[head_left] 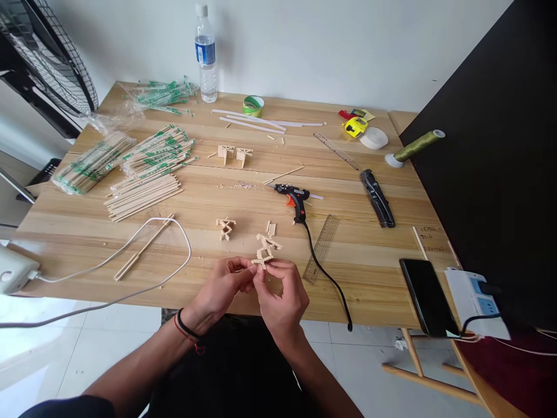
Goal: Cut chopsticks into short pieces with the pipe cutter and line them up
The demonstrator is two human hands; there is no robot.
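Between my left hand (226, 284) and my right hand (282, 293), near the table's front edge, is a small zigzag structure of short wooden stick pieces (265, 251). Fingertips of both hands pinch its lower end. Just behind it lies a small row of cut stick pieces (271, 228). A similar zigzag stick structure (225, 229) stands to the left. Farther back, a black hot glue gun (295, 197) with an orange trigger lies on its side, a glue stick poking from its rear. Two small stick assemblies (235, 154) stand beyond it.
Bundles of wooden sticks (145, 197) lie on the left, near a white cable (189, 244). A water bottle (208, 58) stands at the back. Right of the hands are a clear ruler (322, 247), the glue gun's cord (324, 267), a black cutter (377, 198), a phone (429, 296) and a power strip (474, 299).
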